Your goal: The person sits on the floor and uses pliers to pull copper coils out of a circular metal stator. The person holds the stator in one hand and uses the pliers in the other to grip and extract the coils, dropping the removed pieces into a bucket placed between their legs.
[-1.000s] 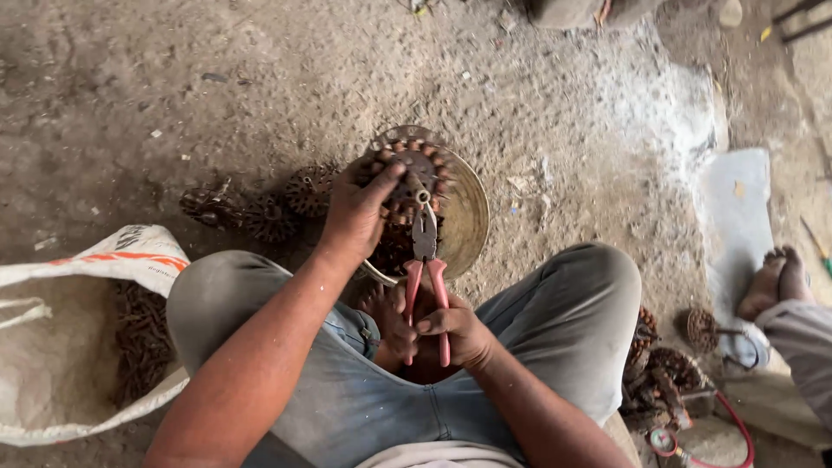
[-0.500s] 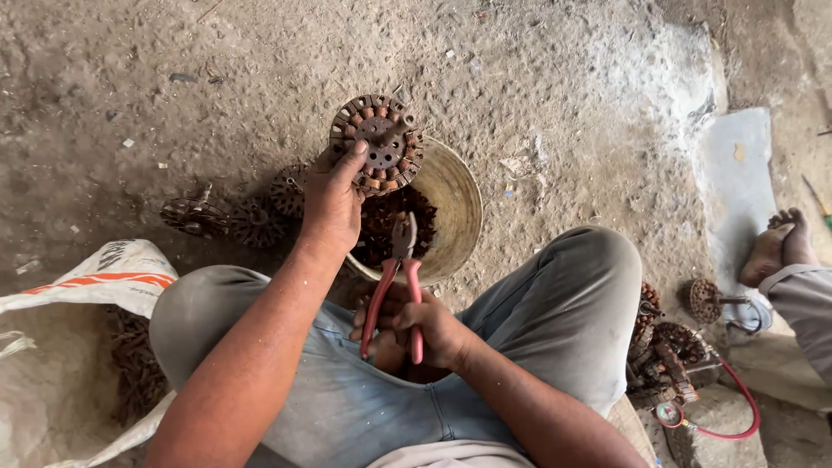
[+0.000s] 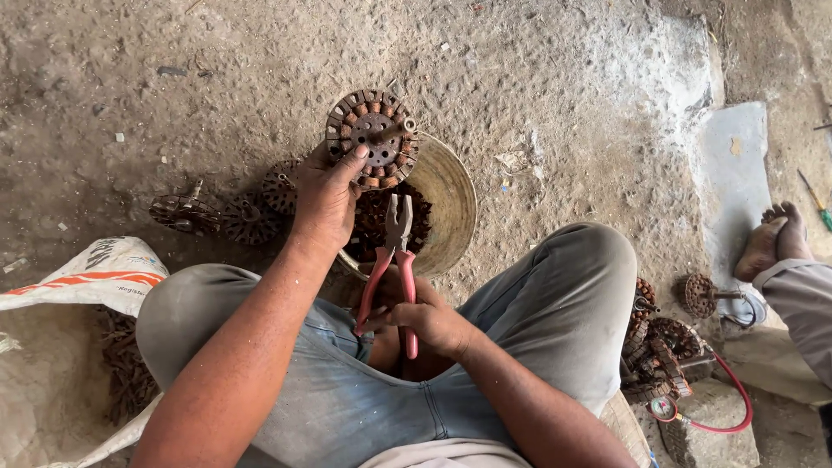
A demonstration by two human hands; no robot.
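Left hand [image 3: 325,204] closed on the lower left edge of a round rusty motor core [image 3: 373,139], thumb tip pressed on its rim; core held above the far rim of a shallow brass-coloured metal bowl [image 3: 451,204], face up, short shaft pointing toward the right. Right hand [image 3: 429,321] wrapped around the pink handles of a pair of pliers [image 3: 392,260], held between the knees; plier nose pointing away from the body toward the bowl, tips slightly apart and gripping nothing, just below the core and not touching it. Dark reddish-brown scrap pieces [image 3: 377,221] piled inside the bowl. Three more rusty cores [image 3: 234,212] lying in a row on the dusty concrete floor [image 3: 173,87], left of the bowl. White woven sack [image 3: 95,277] at lower left, open, with dark scrap inside. Further cores [image 3: 663,347] stacked at right beside a red hose with a small gauge [image 3: 666,407]. Another person's bare foot [image 3: 770,243] at the right edge.
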